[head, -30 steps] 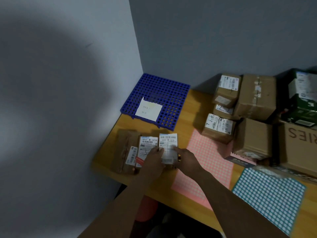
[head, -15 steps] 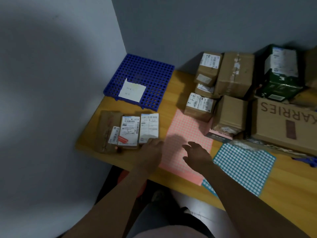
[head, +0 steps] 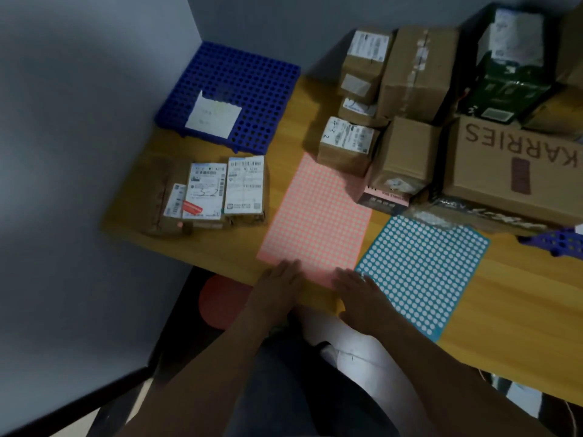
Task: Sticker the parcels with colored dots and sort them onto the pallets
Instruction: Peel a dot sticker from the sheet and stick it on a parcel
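A pink sheet of dot stickers (head: 315,216) lies on the wooden table (head: 290,121), with a teal dot sheet (head: 422,272) to its right. My left hand (head: 277,288) and my right hand (head: 359,294) rest flat on the near edge of the pink sheet, fingers straight, holding nothing. Three flat parcels with white labels lie side by side at the left: a brown one (head: 157,193), a middle one (head: 205,190) and a right one (head: 245,187). A blue grid pallet (head: 252,77) carrying a white paper note (head: 213,116) sits in the far corner.
Several cardboard boxes (head: 416,70) are stacked at the back right, among them a large one printed KARRIES (head: 517,165) and a dark green box (head: 508,86). Part of another blue pallet (head: 558,242) shows at the right edge. Grey walls close the left and back. A red stool (head: 220,301) stands under the table.
Both hands left the right labelled parcel and drew back to the near edge of the pink sheet. The view has swung to the right and down.
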